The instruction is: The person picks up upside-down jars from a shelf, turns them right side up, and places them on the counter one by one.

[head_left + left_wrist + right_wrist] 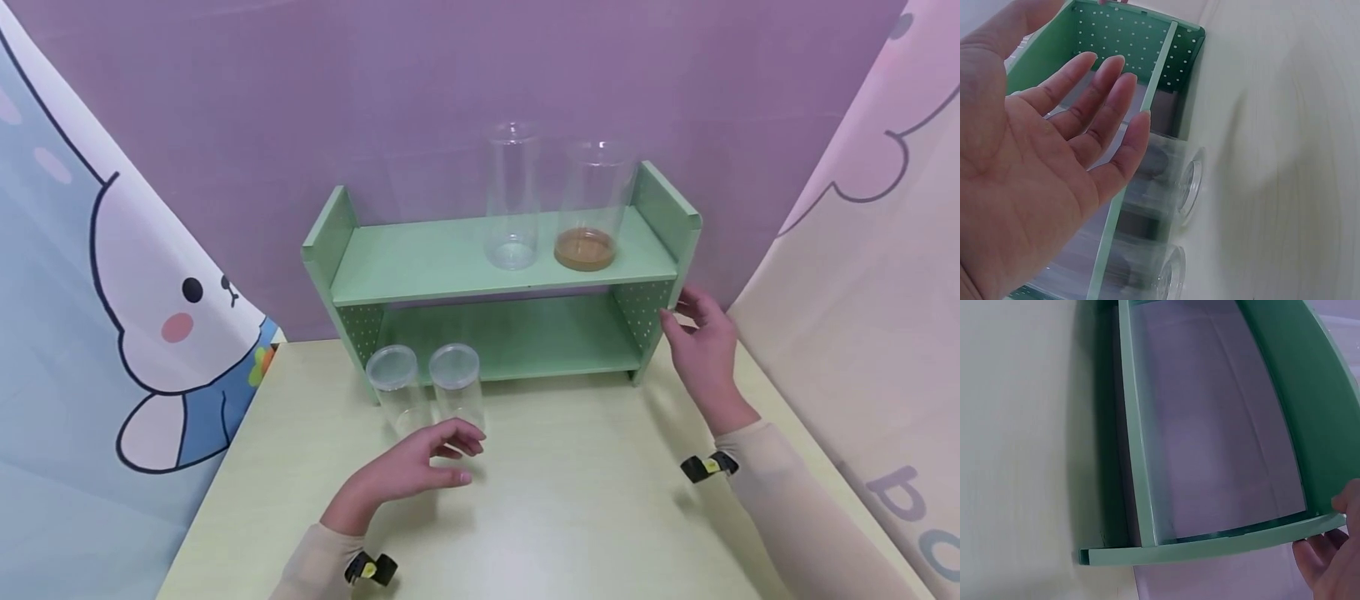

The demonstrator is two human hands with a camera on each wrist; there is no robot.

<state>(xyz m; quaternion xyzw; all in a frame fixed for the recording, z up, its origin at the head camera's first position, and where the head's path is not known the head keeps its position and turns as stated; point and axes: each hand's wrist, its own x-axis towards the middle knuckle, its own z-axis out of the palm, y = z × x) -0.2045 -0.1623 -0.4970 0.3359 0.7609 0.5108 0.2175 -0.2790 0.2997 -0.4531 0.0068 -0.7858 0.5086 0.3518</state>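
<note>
A green two-tier shelf (420,260) stands on the table near the purple backdrop. My right hand (705,350) grips its right side panel; in the right wrist view the thumb (1341,501) is at the panel's inner side and the fingers lie against the outside. Loosely extended, my left hand (416,465) hovers over the table with nothing in it. Just beyond it, two clear lidded jars (456,375) stand side by side before the shelf's left half. On the upper board are a tall clear jar (513,196) and a wider one with brown contents (586,248).
The pale table (555,500) extends in front of the shelf. Behind it hangs a purple cloth backdrop (420,100). Printed fabric with a cartoon animal (172,325) borders the left side, and another printed sheet (862,333) the right.
</note>
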